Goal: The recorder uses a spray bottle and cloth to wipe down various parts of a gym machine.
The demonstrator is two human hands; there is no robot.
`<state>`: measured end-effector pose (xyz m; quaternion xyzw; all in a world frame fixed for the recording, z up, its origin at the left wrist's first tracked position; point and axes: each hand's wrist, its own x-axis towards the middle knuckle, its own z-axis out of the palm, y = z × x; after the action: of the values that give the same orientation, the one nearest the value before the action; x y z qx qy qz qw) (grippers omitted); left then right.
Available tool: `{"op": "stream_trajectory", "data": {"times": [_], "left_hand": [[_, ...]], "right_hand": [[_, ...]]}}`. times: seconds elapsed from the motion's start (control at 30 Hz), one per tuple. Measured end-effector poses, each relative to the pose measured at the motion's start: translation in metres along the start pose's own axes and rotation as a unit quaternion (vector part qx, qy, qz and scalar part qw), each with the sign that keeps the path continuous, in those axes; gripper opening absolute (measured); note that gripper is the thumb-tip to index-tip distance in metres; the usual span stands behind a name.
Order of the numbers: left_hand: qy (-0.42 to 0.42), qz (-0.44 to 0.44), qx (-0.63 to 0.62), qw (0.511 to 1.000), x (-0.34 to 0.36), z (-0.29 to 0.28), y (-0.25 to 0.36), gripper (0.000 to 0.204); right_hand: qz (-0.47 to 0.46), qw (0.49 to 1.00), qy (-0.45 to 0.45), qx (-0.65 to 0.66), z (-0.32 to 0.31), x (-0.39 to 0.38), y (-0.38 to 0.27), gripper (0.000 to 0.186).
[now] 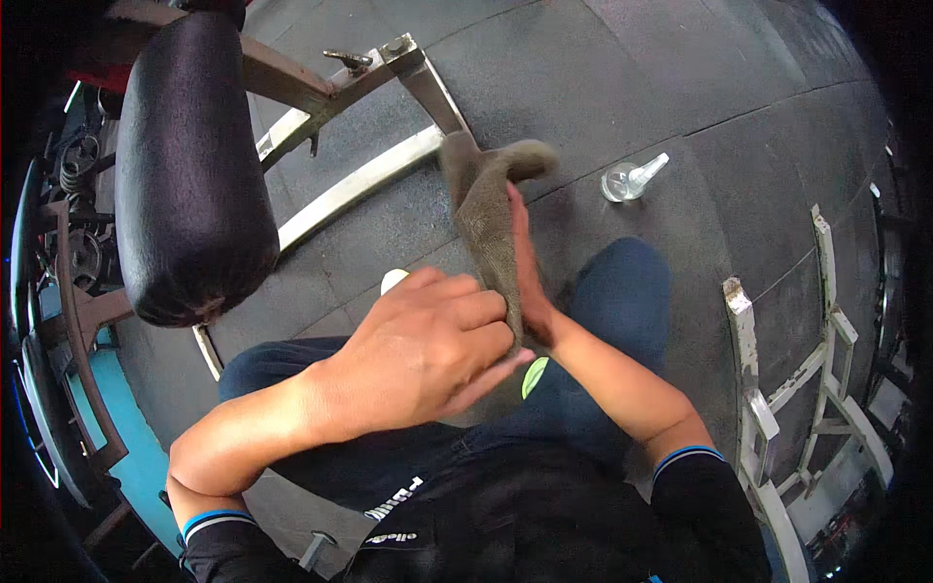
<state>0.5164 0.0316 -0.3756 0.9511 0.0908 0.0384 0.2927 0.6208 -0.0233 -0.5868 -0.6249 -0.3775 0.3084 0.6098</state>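
Note:
A folded olive-grey cloth (pixel 481 214) hangs upright between my hands at the centre. My left hand (pixel 428 345) has its fingers curled onto the cloth's lower part, back of the hand toward the camera. My right hand (pixel 530 282) lies along the cloth's right side, fingers stretched upward with the palm against it, partly hidden by the cloth. A small clear plastic bottle (pixel 622 183) with a long pale top sits on the floor to the right, beyond my right hand.
A black padded cushion (pixel 190 175) on a metal machine frame (pixel 355 180) fills the upper left. Worn white metal racks (pixel 739 311) stand at the right. My bent legs (pixel 622 282) are below my hands on dark rubber flooring (pixel 680 68). More gym equipment lines the left edge.

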Motion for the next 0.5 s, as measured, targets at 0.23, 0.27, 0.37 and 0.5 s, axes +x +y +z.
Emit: {"op": "stream_trajectory", "data": {"times": [0.23, 0.27, 0.37, 0.5], "left_hand": [[0.128, -0.061, -0.191, 0.971, 0.001, -0.004, 0.023, 0.040], [0.076, -0.166, -0.299, 0.937, -0.003, -0.010, 0.026, 0.046], [0.038, -0.264, -0.414, 0.870, -0.018, -0.009, 0.015, 0.053], [0.096, -0.320, -0.427, 0.841, -0.020, 0.004, 0.013, 0.045]], "right_hand": [[0.159, 0.968, -0.041, 0.190, -0.002, -0.033, -0.018, 0.042], [0.219, 0.948, 0.015, 0.230, -0.003, -0.035, -0.014, 0.033], [0.176, 0.980, 0.057, 0.075, -0.020, -0.037, -0.010, 0.028], [0.095, 0.967, 0.076, -0.226, -0.059, -0.038, 0.003, 0.016]]}}
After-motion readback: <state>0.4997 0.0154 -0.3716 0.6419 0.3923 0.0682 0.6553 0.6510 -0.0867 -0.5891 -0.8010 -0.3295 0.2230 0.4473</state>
